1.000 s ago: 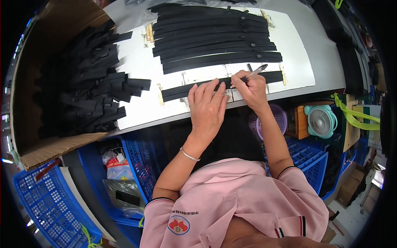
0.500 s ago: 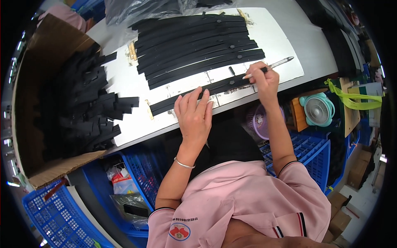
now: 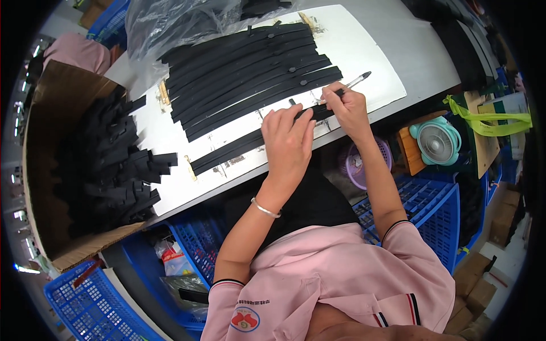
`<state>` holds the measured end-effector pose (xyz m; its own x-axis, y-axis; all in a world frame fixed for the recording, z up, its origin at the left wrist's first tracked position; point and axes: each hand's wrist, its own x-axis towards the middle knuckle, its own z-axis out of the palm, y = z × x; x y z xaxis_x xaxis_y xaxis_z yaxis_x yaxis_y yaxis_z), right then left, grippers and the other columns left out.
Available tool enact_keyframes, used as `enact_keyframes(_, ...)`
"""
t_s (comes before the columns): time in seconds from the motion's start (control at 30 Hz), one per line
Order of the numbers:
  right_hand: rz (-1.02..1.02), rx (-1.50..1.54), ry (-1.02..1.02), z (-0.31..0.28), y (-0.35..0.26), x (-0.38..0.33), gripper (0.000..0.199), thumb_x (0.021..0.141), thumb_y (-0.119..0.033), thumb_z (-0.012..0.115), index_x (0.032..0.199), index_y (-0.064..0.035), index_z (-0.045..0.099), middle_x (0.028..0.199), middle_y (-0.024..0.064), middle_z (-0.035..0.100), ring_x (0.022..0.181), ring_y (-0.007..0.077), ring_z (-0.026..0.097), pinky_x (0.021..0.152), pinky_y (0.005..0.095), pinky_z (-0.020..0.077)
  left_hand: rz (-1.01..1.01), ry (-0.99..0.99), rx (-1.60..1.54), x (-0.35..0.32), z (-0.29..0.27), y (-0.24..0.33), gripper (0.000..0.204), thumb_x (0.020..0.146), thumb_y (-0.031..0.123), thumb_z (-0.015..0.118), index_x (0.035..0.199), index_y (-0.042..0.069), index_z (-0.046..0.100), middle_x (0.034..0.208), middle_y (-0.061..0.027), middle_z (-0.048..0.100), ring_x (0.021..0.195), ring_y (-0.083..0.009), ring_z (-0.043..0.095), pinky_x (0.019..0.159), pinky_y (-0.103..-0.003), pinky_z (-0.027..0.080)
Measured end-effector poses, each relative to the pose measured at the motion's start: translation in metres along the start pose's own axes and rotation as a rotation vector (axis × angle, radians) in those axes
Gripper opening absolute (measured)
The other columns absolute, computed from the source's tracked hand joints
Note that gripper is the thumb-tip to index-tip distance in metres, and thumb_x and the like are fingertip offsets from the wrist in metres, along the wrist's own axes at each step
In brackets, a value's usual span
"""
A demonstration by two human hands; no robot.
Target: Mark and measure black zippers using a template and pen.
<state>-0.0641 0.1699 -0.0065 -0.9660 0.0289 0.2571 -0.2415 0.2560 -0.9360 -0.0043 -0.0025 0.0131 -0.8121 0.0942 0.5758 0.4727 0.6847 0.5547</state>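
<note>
Two bare hands are bent over a long, narrow black fabric strip (image 3: 227, 152), which lies flat near the close edge of a glossy white board (image 3: 381, 85). From where I stand, the left hand (image 3: 287, 136) rests on it palm down, fingers slightly spread, pinching nothing. The right hand (image 3: 350, 108) pinches a slim pen with a clear barrel (image 3: 358, 79) between thumb and fingers, its writing end angled toward the strip; I cannot tell whether the point touches. My guess is that the step in hand is marking, and that the next move calls for flat cloth and a steady pen.

Just beyond, a row of matte black strips (image 3: 244, 74) lies side by side, some edges overlapping, dotted with small dark lumps. Left of the board, an open brown cardboard box (image 3: 42, 159) holds a tangled heap of short, square-ended black fabric pieces (image 3: 102, 165). Crinkled clear plastic sheeting (image 3: 170, 28) gleams past the far strips.
</note>
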Motion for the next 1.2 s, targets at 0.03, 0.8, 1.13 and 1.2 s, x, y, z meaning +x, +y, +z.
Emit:
enact_keyframes(0.03, -0.004, -0.001, -0.012, 0.0, 0.001, 0.0, 0.021, 0.098, -0.013, 0.066, 0.085, 0.0023, 0.071, 0.066, 0.0003, 0.064, 0.058, 0.0038, 0.052, 0.053, 0.0239, 0.0403, 0.003, -0.002, -0.001, 0.002, 0.007, 0.0, 0.02, 0.086, 0.007, 0.075, 0.106, 0.003, 0.075, 0.111, -0.008, 0.069, 0.106, -0.028, 0.06, 0.1, -0.042, 0.042)
enact_keyframes(0.8, -0.144, -0.222, -0.118, -0.008, -0.002, -0.003, 0.02, 0.088, -0.015, 0.069, 0.078, 0.002, 0.068, 0.062, 0.0101, 0.062, 0.055, 0.0201, 0.06, 0.054, 0.0342, 0.0442, -0.045, -0.059, 0.041, 0.0, 0.023, -0.006, 0.018, 0.083, 0.007, 0.077, 0.101, 0.005, 0.077, 0.115, -0.0067, 0.068, 0.107, -0.0279, 0.059, 0.097, -0.04, 0.042)
enact_keyframes(1.13, -0.007, 0.087, -0.003, -0.015, 0.002, -0.012, 0.022, 0.097, -0.005, 0.062, 0.078, 0.005, 0.067, 0.072, 0.0041, 0.067, 0.063, 0.0077, 0.059, 0.057, 0.0243, 0.0445, -0.032, -0.348, 0.248, 0.04, 0.018, -0.054, 0.06, 0.099, 0.021, 0.062, 0.156, 0.021, 0.042, 0.166, -0.0183, 0.025, 0.155, -0.0438, 0.014, 0.114, -0.075, 0.005)
enact_keyframes(1.2, -0.003, 0.12, -0.004, -0.013, 0.003, -0.011, 0.023, 0.098, -0.005, 0.062, 0.077, 0.0057, 0.066, 0.074, 0.0045, 0.067, 0.063, 0.0079, 0.058, 0.057, 0.0238, 0.0439, 0.028, -0.351, 0.314, 0.064, 0.023, -0.082, 0.055, 0.102, 0.023, 0.058, 0.155, 0.026, 0.044, 0.166, -0.0154, 0.026, 0.155, -0.0421, 0.014, 0.115, -0.074, 0.006)
